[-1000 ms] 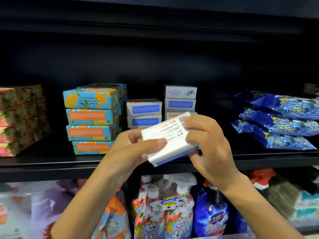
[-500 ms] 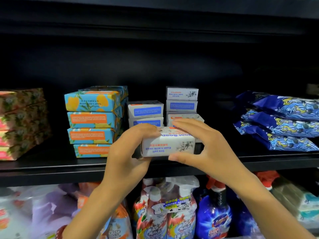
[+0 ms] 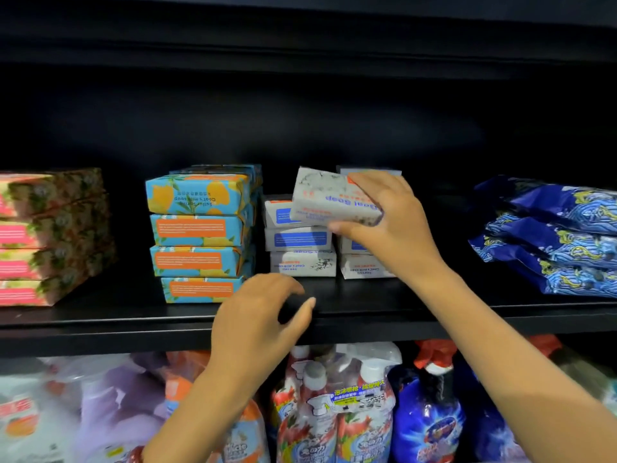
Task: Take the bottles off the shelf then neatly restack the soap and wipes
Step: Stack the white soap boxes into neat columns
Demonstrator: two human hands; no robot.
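goat soap box (image 3: 334, 202), blue "goat soap" print upside down, sits tilted, long axis left to right, over the white soap stack (image 3: 300, 252) mid-shelf (image 3: 100, 325). right hand (image 3: 394, 228) fingers (image 3: 370, 183) grip its right end. left hand (image 3: 260, 315) hangs loosely curled and empty at the shelf's front edge. "goat's milk soap" boxes (image 3: 200, 235) stand left, blue wipes packs (image 3: 551, 242) right.

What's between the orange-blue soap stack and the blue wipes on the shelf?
Head view: two white soap stacks, the right hand holding another white soap box over them, then bare shelf.

I have free room along the front edge of the shelf (image 3: 100, 315) and overhead; soap boxes (image 3: 302, 262) and wipe packs (image 3: 551, 252) block the back.
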